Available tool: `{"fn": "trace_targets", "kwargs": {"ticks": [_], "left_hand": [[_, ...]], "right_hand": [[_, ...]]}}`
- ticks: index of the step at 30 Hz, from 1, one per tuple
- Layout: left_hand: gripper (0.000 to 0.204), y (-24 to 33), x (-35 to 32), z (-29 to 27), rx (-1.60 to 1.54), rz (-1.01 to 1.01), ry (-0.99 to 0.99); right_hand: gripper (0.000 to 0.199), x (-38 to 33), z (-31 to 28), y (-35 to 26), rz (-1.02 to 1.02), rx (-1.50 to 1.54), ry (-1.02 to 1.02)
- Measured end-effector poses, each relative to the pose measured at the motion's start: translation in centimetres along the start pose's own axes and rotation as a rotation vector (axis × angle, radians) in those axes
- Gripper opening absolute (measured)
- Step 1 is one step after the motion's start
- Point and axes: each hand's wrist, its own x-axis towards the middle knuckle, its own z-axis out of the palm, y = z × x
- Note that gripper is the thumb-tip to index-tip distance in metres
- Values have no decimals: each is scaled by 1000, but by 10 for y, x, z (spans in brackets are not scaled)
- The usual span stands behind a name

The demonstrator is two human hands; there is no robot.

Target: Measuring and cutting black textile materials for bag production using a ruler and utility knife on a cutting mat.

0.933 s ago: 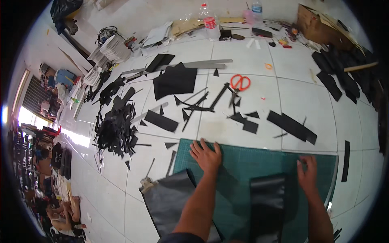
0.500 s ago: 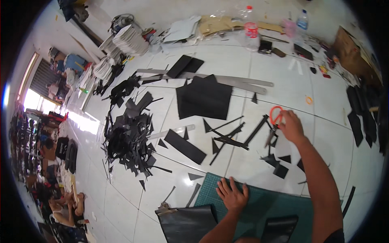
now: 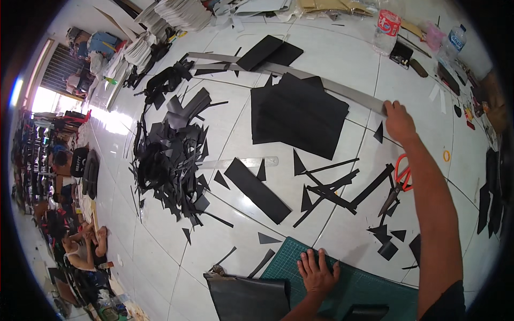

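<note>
My left hand (image 3: 318,274) rests flat, fingers spread, on the green cutting mat (image 3: 364,281) at the lower edge. Far out to the right, my right hand (image 3: 400,122) is closed on the end of a long steel ruler (image 3: 345,91). That ruler passes behind a stack of black sheets (image 3: 300,120) and under smaller black pieces (image 3: 270,52). Red-handled scissors (image 3: 397,184) lie below my right forearm's reach, among thin black strips (image 3: 332,192). A black rectangle (image 3: 258,191) lies left of them, beside a shorter ruler (image 3: 235,163).
A heap of black offcuts (image 3: 171,166) covers the floor at left. Folded black material (image 3: 249,297) lies by the mat's left edge. Plastic bottles (image 3: 386,33) and a wallet-like black item (image 3: 400,53) stand or lie at the far right. A person (image 3: 83,249) sits at far left.
My right hand has let go of the scissors, which now lie on the floor, and has moved farther away to take the steel ruler's end. My left hand stays on the mat.
</note>
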Motion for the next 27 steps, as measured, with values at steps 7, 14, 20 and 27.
{"fn": "trace_targets", "kwargs": {"ticks": [7, 14, 20, 27], "left_hand": [[69, 6, -2, 8, -22, 27, 39], [70, -2, -3, 5, 9, 49, 118], [68, 5, -1, 4, 2, 54, 169], [72, -17, -1, 33, 129, 132, 211]], "right_hand": [[32, 9, -98, 35, -146, 629, -297], [37, -120, -222, -17, 61, 1286, -972], [40, -305, -146, -72, 243, 1040, -714], [53, -480, -176, -68, 187, 901, -286]]}}
